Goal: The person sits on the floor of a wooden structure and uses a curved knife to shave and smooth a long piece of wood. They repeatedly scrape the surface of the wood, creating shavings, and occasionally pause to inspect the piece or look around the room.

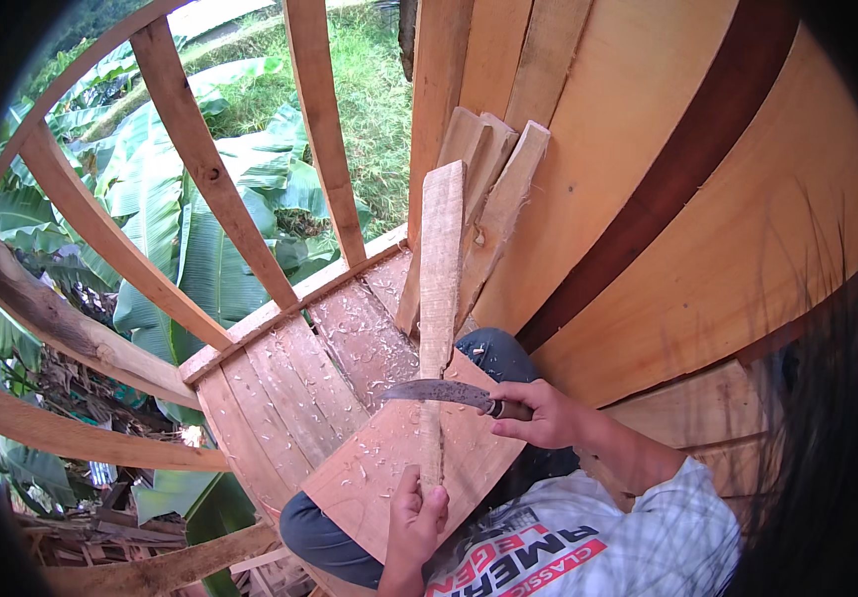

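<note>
A long, narrow wooden stick (pixel 442 249) stands out away from me, its near end gripped in my left hand (pixel 419 517). My right hand (pixel 538 413) is closed round the dark handle of a curved knife (pixel 439 391). The blade lies across the stick a little above my left hand and points to the left; whether its edge touches the wood is hard to see. Under the stick a flat wooden board (pixel 359 478) rests over my crossed legs, dotted with small shavings.
Pale shavings lie on the plank floor (pixel 270 388). Several rough wood pieces (pixel 508 199) lean against the plank wall (pixel 638 189) at the right. Wooden railing slats (pixel 210 169) border the left, with banana leaves (pixel 150 199) and grass beyond.
</note>
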Demonstrator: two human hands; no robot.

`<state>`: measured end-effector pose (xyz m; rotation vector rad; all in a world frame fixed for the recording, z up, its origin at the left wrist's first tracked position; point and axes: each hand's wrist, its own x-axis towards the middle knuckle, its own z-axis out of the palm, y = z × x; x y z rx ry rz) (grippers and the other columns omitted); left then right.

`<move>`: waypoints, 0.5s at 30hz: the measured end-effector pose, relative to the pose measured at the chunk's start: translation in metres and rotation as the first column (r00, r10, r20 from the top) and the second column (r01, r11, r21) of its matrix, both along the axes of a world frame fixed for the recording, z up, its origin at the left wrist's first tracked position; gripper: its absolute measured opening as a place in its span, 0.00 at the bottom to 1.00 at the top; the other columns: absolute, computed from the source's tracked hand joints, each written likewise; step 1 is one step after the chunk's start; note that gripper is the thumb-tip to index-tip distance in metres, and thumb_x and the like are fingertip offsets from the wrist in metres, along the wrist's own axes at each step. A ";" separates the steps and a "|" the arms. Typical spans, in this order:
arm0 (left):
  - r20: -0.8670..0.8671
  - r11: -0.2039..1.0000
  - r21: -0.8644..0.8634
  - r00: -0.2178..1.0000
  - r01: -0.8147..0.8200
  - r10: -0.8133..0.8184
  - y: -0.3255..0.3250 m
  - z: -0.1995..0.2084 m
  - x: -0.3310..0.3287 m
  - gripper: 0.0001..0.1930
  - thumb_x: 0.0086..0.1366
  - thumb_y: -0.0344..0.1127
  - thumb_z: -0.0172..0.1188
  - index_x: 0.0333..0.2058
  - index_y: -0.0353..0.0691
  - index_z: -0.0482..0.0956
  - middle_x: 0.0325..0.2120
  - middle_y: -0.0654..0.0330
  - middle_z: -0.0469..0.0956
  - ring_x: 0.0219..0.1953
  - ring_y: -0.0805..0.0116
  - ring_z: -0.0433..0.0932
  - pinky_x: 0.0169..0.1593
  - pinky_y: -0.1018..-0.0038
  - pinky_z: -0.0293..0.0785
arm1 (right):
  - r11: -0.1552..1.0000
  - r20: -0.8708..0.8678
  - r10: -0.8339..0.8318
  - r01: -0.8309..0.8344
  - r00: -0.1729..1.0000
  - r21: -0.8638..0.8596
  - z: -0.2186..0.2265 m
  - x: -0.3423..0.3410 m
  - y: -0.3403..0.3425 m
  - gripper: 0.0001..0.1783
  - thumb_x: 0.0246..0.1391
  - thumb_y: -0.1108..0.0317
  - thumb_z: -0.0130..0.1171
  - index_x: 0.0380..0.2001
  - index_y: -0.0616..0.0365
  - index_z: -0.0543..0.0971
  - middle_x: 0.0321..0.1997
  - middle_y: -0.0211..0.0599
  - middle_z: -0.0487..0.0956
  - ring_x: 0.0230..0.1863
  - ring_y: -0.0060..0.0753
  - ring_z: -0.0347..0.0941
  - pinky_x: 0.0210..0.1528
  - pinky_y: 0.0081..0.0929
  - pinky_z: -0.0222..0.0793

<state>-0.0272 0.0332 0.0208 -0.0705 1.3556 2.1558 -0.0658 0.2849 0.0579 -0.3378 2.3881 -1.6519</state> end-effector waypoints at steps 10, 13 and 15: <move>-0.070 0.994 -0.087 0.995 -0.070 0.064 -0.001 -0.002 0.009 0.12 0.67 0.32 0.52 0.47 0.37 0.65 0.19 0.69 0.65 0.17 0.83 0.62 0.18 0.85 0.55 | 0.975 0.113 0.026 0.000 0.993 -0.223 -0.016 0.024 -0.003 0.18 0.60 0.66 0.58 0.52 0.60 0.74 0.23 0.26 0.74 0.17 0.13 0.66 0.18 0.16 0.60; -0.080 0.992 -0.114 0.996 -0.048 0.039 0.001 -0.007 0.016 0.11 0.67 0.32 0.51 0.46 0.39 0.68 0.20 0.69 0.66 0.16 0.83 0.61 0.17 0.85 0.54 | 0.976 0.223 -0.009 0.057 0.975 -0.209 -0.011 0.023 0.008 0.18 0.59 0.65 0.59 0.50 0.62 0.75 0.27 0.27 0.75 0.23 0.13 0.68 0.24 0.15 0.63; -0.081 0.991 -0.117 0.995 -0.060 0.051 0.004 -0.007 0.020 0.11 0.67 0.32 0.51 0.46 0.39 0.68 0.19 0.68 0.66 0.16 0.83 0.61 0.16 0.85 0.54 | 0.967 0.212 -0.065 0.114 0.975 -0.228 0.001 0.015 0.019 0.20 0.56 0.63 0.62 0.49 0.61 0.76 0.28 0.24 0.75 0.25 0.12 0.67 0.26 0.16 0.65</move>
